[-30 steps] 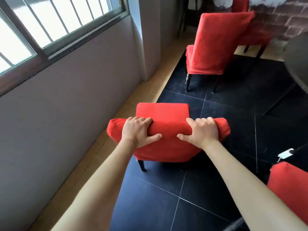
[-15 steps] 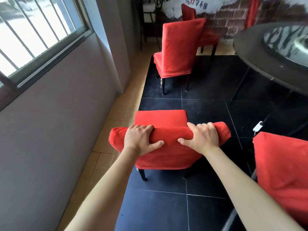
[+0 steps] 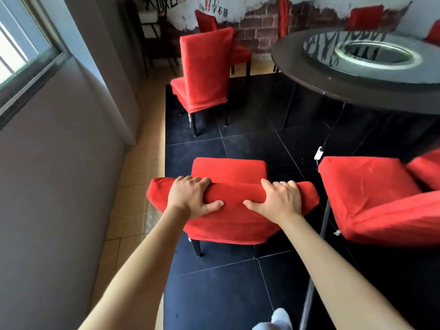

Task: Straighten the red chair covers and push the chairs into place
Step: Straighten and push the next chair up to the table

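A chair in a red cover [image 3: 232, 225] stands right in front of me on the black floor tiles, its back toward me and its seat pointing away. My left hand [image 3: 191, 198] grips the left part of the backrest top, fingers over the far side, thumb on the near side. My right hand [image 3: 277, 201] grips the right part of the backrest top the same way. Another red-covered chair [image 3: 371, 201] is close on the right. A third red chair [image 3: 204, 70] stands farther ahead.
A dark round table [image 3: 309, 75] with a glass turntable fills the upper right. A grey wall [image 3: 52, 186] with a window runs along the left, beside a strip of tan floor tiles. More red chairs stand by the brick-pattern back wall. A white switch [image 3: 319, 153] hangs on a cord under the table.
The view has swung to the right, bringing the round table and the right-hand chair into sight. Both hands keep the same grip on the chair's backrest.
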`<state>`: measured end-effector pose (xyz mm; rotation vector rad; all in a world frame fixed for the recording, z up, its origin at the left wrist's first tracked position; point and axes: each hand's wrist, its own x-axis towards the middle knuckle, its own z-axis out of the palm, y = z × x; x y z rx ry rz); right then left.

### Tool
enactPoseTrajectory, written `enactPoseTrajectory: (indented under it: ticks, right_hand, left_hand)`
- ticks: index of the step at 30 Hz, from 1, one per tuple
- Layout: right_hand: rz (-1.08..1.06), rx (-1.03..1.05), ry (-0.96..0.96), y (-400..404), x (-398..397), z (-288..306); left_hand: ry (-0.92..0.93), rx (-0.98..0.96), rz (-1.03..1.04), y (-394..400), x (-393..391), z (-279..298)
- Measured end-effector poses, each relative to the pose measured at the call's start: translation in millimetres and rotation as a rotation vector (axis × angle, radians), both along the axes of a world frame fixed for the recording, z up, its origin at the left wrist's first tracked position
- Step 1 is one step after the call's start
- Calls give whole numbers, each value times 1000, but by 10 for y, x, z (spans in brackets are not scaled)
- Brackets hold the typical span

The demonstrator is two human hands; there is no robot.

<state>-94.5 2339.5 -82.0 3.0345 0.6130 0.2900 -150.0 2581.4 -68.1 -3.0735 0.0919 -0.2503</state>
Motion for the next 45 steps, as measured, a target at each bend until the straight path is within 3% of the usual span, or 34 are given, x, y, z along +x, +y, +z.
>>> enactPoseTrajectory:
  ticks: [11, 28, 37, 45]
  right_hand:
    - [-60, 88, -13, 252, 273, 63]
    - [-149, 191, -127, 622, 1742, 94]
    - [-158, 133, -135, 840, 2444, 87]
    - [-269, 87, -66, 1213, 2473, 76]
  left_hand:
    - [-42, -11, -117, 250, 509, -17]
    - [4, 3, -170, 607, 2194, -44]
    - [26, -22, -182, 852, 2956, -18]
    - [2, -23, -264, 1207, 3173, -44]
